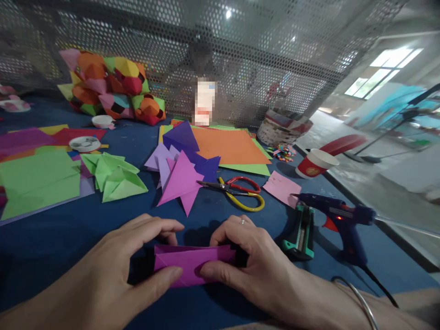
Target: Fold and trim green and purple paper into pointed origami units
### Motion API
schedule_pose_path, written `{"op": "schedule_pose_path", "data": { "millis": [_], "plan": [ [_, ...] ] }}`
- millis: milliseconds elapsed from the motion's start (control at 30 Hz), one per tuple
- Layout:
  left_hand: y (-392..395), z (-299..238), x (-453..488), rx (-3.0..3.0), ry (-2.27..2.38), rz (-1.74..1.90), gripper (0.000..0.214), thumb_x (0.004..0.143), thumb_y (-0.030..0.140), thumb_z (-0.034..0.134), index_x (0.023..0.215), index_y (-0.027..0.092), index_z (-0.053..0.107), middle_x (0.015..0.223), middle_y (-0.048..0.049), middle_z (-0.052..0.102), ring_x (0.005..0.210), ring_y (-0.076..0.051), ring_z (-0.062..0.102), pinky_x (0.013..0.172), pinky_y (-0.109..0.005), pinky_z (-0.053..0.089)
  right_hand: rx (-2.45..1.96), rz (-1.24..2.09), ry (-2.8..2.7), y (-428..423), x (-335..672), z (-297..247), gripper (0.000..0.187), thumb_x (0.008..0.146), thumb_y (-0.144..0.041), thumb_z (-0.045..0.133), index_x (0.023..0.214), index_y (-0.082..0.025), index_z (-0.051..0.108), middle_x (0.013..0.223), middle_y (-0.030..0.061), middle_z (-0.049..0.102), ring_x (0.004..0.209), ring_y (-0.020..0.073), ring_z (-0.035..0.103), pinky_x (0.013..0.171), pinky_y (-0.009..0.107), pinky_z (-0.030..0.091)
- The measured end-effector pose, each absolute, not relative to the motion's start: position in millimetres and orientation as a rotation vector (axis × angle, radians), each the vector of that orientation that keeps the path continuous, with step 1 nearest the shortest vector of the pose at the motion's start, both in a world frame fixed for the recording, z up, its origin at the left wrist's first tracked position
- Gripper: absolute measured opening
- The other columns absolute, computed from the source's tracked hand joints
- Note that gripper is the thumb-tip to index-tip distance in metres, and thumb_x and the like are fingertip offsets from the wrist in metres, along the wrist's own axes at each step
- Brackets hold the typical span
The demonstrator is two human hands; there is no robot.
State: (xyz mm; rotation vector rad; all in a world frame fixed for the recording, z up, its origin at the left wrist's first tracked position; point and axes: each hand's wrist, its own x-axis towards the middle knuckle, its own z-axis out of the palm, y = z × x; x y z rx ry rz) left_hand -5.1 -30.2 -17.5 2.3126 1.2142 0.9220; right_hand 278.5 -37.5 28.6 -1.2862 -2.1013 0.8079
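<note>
Right hand (pixel 254 252) pinching strip (pixel 190 268) | left hand (pixel 137 243) spread, thumb against it | strip between both, over table (pixel 85 220) | part-folded, seemingly (top edge gapes) | folded pieces (pixel 180 181) beyond look done; sheets (pixel 233 146) look unworked

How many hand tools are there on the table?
3 are visible: scissors beyond the right hand that holds purple paper, a green tool to that hand's right, and a blue glue gun farthest right. Others may be hidden.
</note>
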Motion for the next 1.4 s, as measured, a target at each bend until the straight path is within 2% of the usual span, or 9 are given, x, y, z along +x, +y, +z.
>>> {"op": "schedule_pose_path", "data": {
  "millis": [67, 133, 200, 467, 633, 767, 1067, 1233, 1400],
  "plan": [
    [-25, -14, -5, 2.238, 1.161, 0.876, 0.017, 0.104, 0.050, 0.076, 0.114, 0.037, 0.081, 0.101, 0.0060, 0.086, 0.089, -0.019, 0.083, 0.078, -0.023, 0.063, -1.303, 0.857, -2.042, -36, 278, 27, 0.031, 0.089, -0.034, 0.106, 0.086, -0.022, 0.077, 0.078, -0.0053, 0.071, 0.071, 0.0137, 0.057, 0.074, 0.029, 0.048],
    [-21, -9, -4, 2.185, 1.148, 0.842, 0.016, 0.101, 0.045, 0.076, 0.091, 0.033, 0.079, 0.084, 0.0067, 0.081, 0.072, -0.016, 0.076, 0.066, -0.024, 0.057, -1.337, 0.909, -1.998, -35, 278, 27, 0.032, 0.089, -0.036, 0.105, 0.082, -0.022, 0.077, 0.075, -0.0052, 0.070, 0.069, 0.0135, 0.057, 0.072, 0.029, 0.047],
    [-20, -6, -2, 2.145, 1.162, 0.825, 0.019, 0.099, 0.041, 0.075, 0.083, 0.031, 0.077, 0.076, 0.0073, 0.076, 0.065, -0.015, 0.070, 0.063, -0.024, 0.053, -1.353, 0.959, -1.970, -34, 277, 27, 0.033, 0.092, -0.041, 0.103, 0.081, -0.022, 0.078, 0.073, -0.0046, 0.070, 0.069, 0.0135, 0.057, 0.070, 0.028, 0.046],
    [-18, 6, 0, 2.090, 1.137, 0.715, 0.020, 0.097, 0.039, 0.074, 0.079, 0.032, 0.079, 0.077, 0.0072, 0.077, 0.071, -0.016, 0.073, 0.068, -0.025, 0.053, -1.352, 1.051, -1.925, -30, 277, 27, 0.047, 0.095, -0.055, 0.098, 0.072, -0.021, 0.076, 0.071, -0.0022, 0.075, 0.071, 0.0137, 0.064, 0.070, 0.028, 0.046],
    [-19, 9, 1, 2.063, 1.140, 0.721, 0.019, 0.096, 0.036, 0.072, 0.079, 0.030, 0.079, 0.075, 0.0059, 0.075, 0.068, -0.016, 0.071, 0.065, -0.024, 0.053, -1.334, 1.088, -1.893, -29, 276, 27, 0.050, 0.095, -0.056, 0.097, 0.071, -0.021, 0.073, 0.069, -0.0029, 0.072, 0.066, 0.0119, 0.059, 0.063, 0.027, 0.041],
    [-26, 17, 6, 2.005, 1.213, 0.693, 0.017, 0.095, 0.034, 0.071, 0.082, 0.031, 0.080, 0.080, 0.0062, 0.077, 0.073, -0.016, 0.073, 0.071, -0.023, 0.055, -1.348, 1.140, -1.898, -29, 277, 28, 0.055, 0.095, -0.061, 0.096, 0.070, -0.020, 0.069, 0.068, -0.0033, 0.071, 0.062, 0.0109, 0.055, 0.059, 0.026, 0.040],
    [-21, 11, 4, 2.022, 1.146, 0.740, 0.014, 0.094, 0.037, 0.073, 0.085, 0.032, 0.083, 0.080, 0.0055, 0.079, 0.072, -0.017, 0.075, 0.067, -0.022, 0.056, -1.369, 1.108, -1.912, -28, 276, 26, 0.044, 0.093, -0.045, 0.102, 0.071, -0.021, 0.073, 0.067, -0.0046, 0.071, 0.063, 0.0110, 0.057, 0.060, 0.026, 0.040],
    [-19, 6, 3, 2.104, 1.095, 0.786, 0.017, 0.097, 0.036, 0.071, 0.084, 0.032, 0.082, 0.077, 0.0063, 0.079, 0.071, -0.017, 0.074, 0.068, -0.025, 0.056, -1.355, 1.043, -1.927, -29, 277, 26, 0.053, 0.097, -0.060, 0.095, 0.069, -0.021, 0.072, 0.070, -0.0024, 0.074, 0.068, 0.0127, 0.062, 0.065, 0.028, 0.043],
    [-20, 6, 5, 2.123, 1.092, 0.789, 0.018, 0.098, 0.037, 0.070, 0.084, 0.031, 0.081, 0.075, 0.0064, 0.078, 0.069, -0.018, 0.073, 0.065, -0.025, 0.055, -1.353, 1.017, -1.950, -30, 278, 26, 0.054, 0.100, -0.064, 0.091, 0.071, -0.021, 0.075, 0.071, -0.0017, 0.075, 0.071, 0.0139, 0.065, 0.068, 0.029, 0.043]
  ]
}}
